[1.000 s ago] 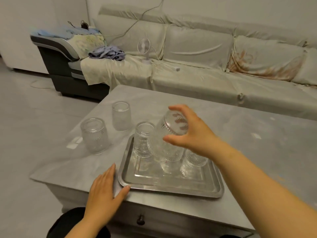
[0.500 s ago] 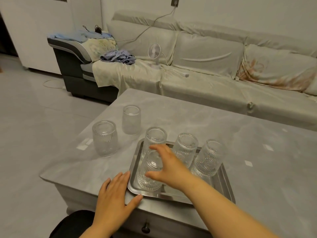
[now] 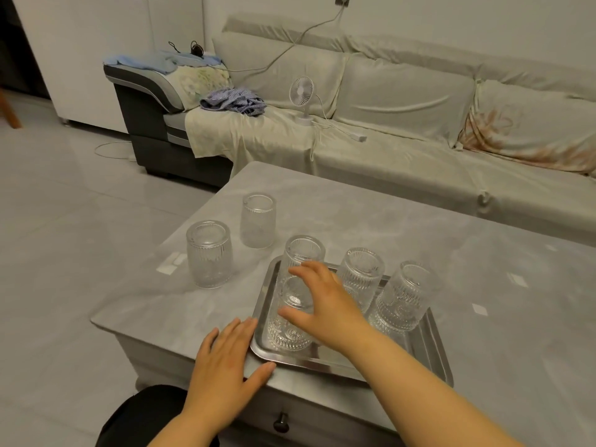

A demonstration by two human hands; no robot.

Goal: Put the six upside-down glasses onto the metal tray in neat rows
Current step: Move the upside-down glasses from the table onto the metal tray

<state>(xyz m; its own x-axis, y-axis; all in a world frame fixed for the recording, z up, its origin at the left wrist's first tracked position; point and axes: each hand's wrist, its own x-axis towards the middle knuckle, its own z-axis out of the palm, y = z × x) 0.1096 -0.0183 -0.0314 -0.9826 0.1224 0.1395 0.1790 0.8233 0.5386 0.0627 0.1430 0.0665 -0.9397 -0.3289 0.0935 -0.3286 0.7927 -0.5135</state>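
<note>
A metal tray [image 3: 322,366] lies near the front edge of the grey table [image 3: 403,227]. Three upside-down ribbed glasses stand in its back row: left [image 3: 303,253], middle [image 3: 362,272], right [image 3: 406,295]. Another glass [image 3: 285,333] stands upside down in the tray's front left corner. My right hand [image 3: 325,304] is curled around its upper part, thumb in front and fingers behind. My left hand [image 3: 222,366] lies flat on the table, thumb against the tray's front left corner. Two more upside-down glasses stand on the table left of the tray, one near [image 3: 209,256], one farther [image 3: 258,221].
A covered sofa [image 3: 403,150] runs behind the table, with a small white fan [image 3: 303,95] and a bundle of blue cloth [image 3: 233,101] on it. The table's left edge is close to the two loose glasses. A drawer knob [image 3: 281,425] sits below the front edge.
My right hand carried a glass down from above the tray and set it in the front left corner. The left hand stayed by the tray corner. The camera view shifted.
</note>
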